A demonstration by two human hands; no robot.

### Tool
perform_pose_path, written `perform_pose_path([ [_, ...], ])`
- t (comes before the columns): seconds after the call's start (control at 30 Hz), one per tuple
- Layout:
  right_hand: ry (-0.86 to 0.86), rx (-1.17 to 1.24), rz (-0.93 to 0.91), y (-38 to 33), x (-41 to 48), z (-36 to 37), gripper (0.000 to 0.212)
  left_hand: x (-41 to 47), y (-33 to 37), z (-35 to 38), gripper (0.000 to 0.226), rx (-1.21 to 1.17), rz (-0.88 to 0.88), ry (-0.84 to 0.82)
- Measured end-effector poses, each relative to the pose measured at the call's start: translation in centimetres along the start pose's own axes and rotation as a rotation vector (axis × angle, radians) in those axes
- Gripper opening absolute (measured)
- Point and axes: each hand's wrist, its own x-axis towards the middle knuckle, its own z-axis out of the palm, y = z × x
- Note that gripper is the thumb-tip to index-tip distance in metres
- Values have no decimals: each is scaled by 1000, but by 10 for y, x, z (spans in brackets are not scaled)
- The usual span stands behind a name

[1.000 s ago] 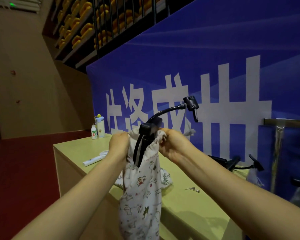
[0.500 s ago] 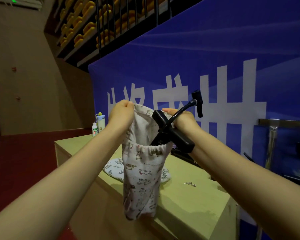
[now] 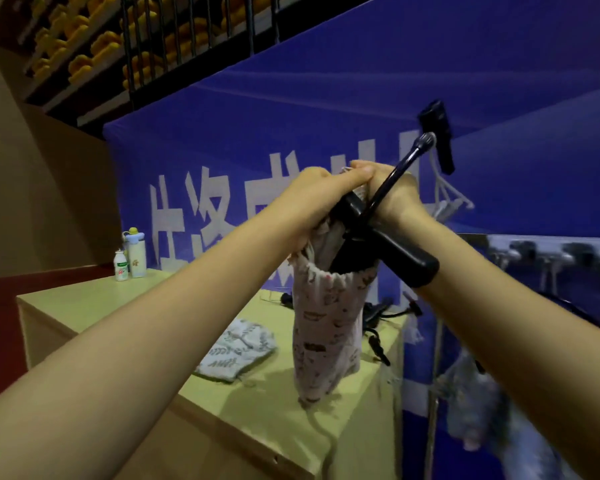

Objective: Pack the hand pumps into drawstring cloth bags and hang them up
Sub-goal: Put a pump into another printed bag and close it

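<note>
Both forearms reach from the lower corners up toward the centre of the frame, where the two hands meet, raised above the counter [image 3: 84, 306]. The left hand [image 3: 312, 199] is clenched around the gathered top of the drawstring cloth bag [image 3: 326, 320], fingers curled over the fabric. The right hand [image 3: 395, 192] sits just behind it, thumb pressed toward the left hand; its grip seems closed on the bag's rim or cords, but the hose crosses in front and I cannot tell exactly what it pinches.

The hand pump [image 3: 392, 251] stands in the bag at centre frame, its black T-handle sticking out of the mouth and slanting toward the right forearm. Its hose [image 3: 395, 181] rises to a blurred black nozzle in the upper right. The pump's barrel is hidden inside the cloth.

White cords [image 3: 447, 199] hang behind the right hand. A folded patterned bag [image 3: 239, 348] lies on the counter; two bottles [image 3: 130, 258] stand at its far left end. Items at the right edge are too blurred to identify.
</note>
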Motion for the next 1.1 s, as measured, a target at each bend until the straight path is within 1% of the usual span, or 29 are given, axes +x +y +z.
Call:
perform_pose_path([
  [0.07, 75, -82, 61, -8, 7, -22, 19, 2, 7, 17, 39, -47, -4, -55],
  [0.1, 109, -70, 108, -17, 3, -38, 14, 6, 8, 29, 38, -85, -9, -101],
  [0.17, 148, -80, 81, -18, 3, -64, 18, 12, 2, 51, 33, -178, -48, -180],
  [0.23, 140, -219, 43, -11, 4, -94, 17, 17, -8, 79, 30, -255, -98, -257],
  [0.3, 181, -291, 76, 2, 6, -129, 18, 19, -18, 108, 32, -308, -142, -329],
  [0.33, 222, -304, 92, 4, 5, -150, 13, 21, -20, 127, 35, -335, -160, -372],
  [0.37, 245, -291, 116, 9, 5, -162, 12, 21, -26, 137, 40, -365, -184, -384],
  [0.43, 264, -267, 144, 14, 0, -195, 15, 25, -32, 168, 51, -412, -202, -391],
  [0.5, 256, -240, 199, 21, -5, -226, 22, 27, -39, 195, 42, -426, -206, -351],
  [0.53, 251, -261, 219, 25, -8, -241, 19, 28, -43, 207, 38, -445, -212, -336],
  [0.6, 250, -341, 240, 30, -15, -269, 13, 29, -53, 233, 34, -486, -226, -358],
  [0.67, 293, -387, 252, 34, -22, -301, 18, 28, -58, 262, 30, -525, -231, -401],
  [0.73, 337, -307, 270, 40, -26, -327, 20, 25, -60, 287, 28, -535, -222, -434],
  [0.83, 471, -41, 303, 46, -27, -360, 12, 28, -65, 320, 34, -534, -223, -432],
  [0.87, 524, 44, 307, 48, -25, -372, 15, 29, -66, 334, 35, -541, -232, -440],
  [0.93, 603, 173, 306, 49, -23, -388, 30, 32, -65, 355, 38, -552, -264, -424],
  [0.97, 623, 216, 301, 49, -20, -394, 31, 34, -66, 364, 40, -547, -283, -407],
  [1.0, 651, 233, 297, 49, -17, -406, 23, 35, -66, 378, 42, -528, -296, -403],
  [1.03, 658, 239, 286, 47, -15, -408, 22, 37, -68, 387, 44, -508, -302, -404],
  [1.1, 652, 203, 251, 44, -7, -417, 39, 42, -71, 402, 45, -494, -302, -435],
])
